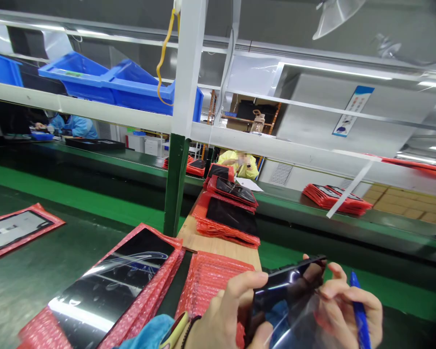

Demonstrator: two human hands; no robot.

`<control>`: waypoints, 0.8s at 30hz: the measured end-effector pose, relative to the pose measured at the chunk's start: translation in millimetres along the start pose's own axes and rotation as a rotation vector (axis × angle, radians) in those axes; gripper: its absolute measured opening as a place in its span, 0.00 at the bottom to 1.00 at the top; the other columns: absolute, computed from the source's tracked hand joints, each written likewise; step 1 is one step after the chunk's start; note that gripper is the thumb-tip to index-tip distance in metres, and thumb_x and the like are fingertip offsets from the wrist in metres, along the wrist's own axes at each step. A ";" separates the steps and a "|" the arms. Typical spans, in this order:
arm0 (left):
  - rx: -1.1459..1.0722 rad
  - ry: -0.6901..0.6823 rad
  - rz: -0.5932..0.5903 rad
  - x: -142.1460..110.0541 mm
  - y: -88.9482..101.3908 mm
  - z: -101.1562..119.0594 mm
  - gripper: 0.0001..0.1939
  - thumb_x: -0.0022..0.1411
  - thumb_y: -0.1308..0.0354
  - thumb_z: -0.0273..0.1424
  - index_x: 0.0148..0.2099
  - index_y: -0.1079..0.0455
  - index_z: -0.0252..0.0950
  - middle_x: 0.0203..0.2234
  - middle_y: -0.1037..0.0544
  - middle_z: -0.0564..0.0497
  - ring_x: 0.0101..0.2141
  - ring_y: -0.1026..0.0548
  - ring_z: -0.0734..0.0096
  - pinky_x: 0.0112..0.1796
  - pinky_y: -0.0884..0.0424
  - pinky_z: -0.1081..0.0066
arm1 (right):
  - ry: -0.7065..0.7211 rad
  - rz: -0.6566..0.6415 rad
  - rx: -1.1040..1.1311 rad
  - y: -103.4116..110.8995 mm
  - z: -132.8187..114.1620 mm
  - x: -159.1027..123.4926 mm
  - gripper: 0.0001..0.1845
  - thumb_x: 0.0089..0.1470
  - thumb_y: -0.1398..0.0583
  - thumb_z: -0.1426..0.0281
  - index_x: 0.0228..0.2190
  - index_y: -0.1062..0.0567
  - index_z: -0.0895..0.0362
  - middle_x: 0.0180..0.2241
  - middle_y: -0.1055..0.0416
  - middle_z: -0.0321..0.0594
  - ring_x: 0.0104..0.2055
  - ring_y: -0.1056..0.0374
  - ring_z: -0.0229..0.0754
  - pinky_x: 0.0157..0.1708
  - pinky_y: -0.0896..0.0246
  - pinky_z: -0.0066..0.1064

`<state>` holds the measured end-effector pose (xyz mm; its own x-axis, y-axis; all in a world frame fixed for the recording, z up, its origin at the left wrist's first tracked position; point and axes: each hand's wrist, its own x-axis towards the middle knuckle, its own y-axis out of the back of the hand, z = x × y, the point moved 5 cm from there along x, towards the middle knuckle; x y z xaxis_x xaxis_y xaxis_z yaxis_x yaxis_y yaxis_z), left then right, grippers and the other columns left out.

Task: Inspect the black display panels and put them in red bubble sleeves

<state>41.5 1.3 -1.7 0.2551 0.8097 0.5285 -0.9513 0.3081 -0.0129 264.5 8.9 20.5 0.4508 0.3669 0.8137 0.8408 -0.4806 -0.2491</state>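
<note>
My left hand [221,310] grips a glossy black screen panel [287,295] by its left edge, thumb in front. The panel is tilted, and its lower end runs out of the picture. At its right edge is my right hand [349,310], fingers closed, with a blue pen [359,310] tucked between them. Its fingertips also pinch what looks like a clear film over the panel; the exact grip is unclear. Behind my left hand lies a stack of red bubble-wrap sleeves [210,278]. Left of it, another black screen [119,281] rests on red bubble wrap.
A pale panel [14,230] on red wrap lies at far left. More wrapped screens [228,218] are piled on a wooden board [194,237]. A green and white post [176,184] rises beyond, with blue bins [105,82] on the rail. Two people [240,162] sit farther back.
</note>
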 end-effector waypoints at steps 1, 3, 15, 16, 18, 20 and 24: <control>-0.016 0.009 -0.015 1.2 -0.3 -0.1 0.31 0.54 0.37 0.27 0.60 0.37 0.47 0.39 0.20 0.45 0.36 0.21 0.61 0.36 0.24 0.69 | 0.009 0.009 0.029 -0.9 -0.9 0.1 0.15 0.43 0.30 0.67 0.31 0.30 0.49 0.22 0.32 0.27 0.25 0.36 0.41 0.51 0.42 0.51; -0.040 0.025 -0.046 3.5 -0.1 0.2 0.31 0.53 0.36 0.27 0.59 0.37 0.46 0.38 0.20 0.45 0.33 0.22 0.63 0.33 0.26 0.71 | 0.014 0.016 0.080 -3.5 -0.9 0.4 0.15 0.42 0.30 0.68 0.31 0.29 0.50 0.21 0.31 0.27 0.27 0.34 0.41 0.52 0.40 0.52; -0.051 0.001 -0.085 1.7 0.6 -1.7 0.35 0.53 0.37 0.30 0.63 0.41 0.47 0.34 0.21 0.47 0.24 0.27 0.68 0.25 0.30 0.72 | -0.066 -0.011 0.178 1.3 22.2 -5.2 0.17 0.42 0.30 0.70 0.32 0.30 0.49 0.22 0.32 0.30 0.46 0.31 0.48 0.52 0.38 0.60; -0.041 -0.001 -0.071 0.2 2.6 -2.8 0.35 0.53 0.36 0.30 0.62 0.39 0.48 0.33 0.22 0.48 0.24 0.27 0.69 0.25 0.30 0.72 | -0.065 -0.010 0.165 2.1 23.2 -5.3 0.17 0.42 0.30 0.70 0.32 0.30 0.48 0.22 0.32 0.30 0.47 0.31 0.48 0.52 0.38 0.59; -0.017 -0.001 -0.040 -1.5 6.8 -4.0 0.32 0.52 0.35 0.30 0.59 0.36 0.50 0.32 0.23 0.49 0.23 0.27 0.70 0.25 0.30 0.73 | -0.066 -0.009 0.148 2.8 23.8 -5.3 0.16 0.43 0.31 0.69 0.32 0.31 0.49 0.22 0.32 0.30 0.47 0.31 0.50 0.51 0.37 0.58; -0.004 0.008 -0.028 -0.4 8.4 -3.3 0.31 0.50 0.35 0.28 0.57 0.33 0.50 0.32 0.23 0.50 0.24 0.27 0.70 0.26 0.30 0.73 | -0.085 -0.011 0.135 2.0 22.8 -4.8 0.15 0.43 0.31 0.68 0.33 0.31 0.49 0.22 0.32 0.31 0.47 0.30 0.50 0.51 0.38 0.58; -0.058 0.071 -0.035 10.1 2.9 3.1 0.32 0.47 0.37 0.22 0.55 0.35 0.46 0.32 0.23 0.50 0.27 0.26 0.70 0.28 0.30 0.74 | -0.226 -0.016 0.098 -3.1 18.9 -3.0 0.16 0.42 0.30 0.68 0.32 0.30 0.51 0.24 0.31 0.32 0.46 0.30 0.47 0.52 0.38 0.46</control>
<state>40.8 8.9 6.2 0.3020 0.8303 0.4683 -0.9303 0.3640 -0.0454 266.2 24.4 8.8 0.4833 0.5484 0.6824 0.8686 -0.3977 -0.2956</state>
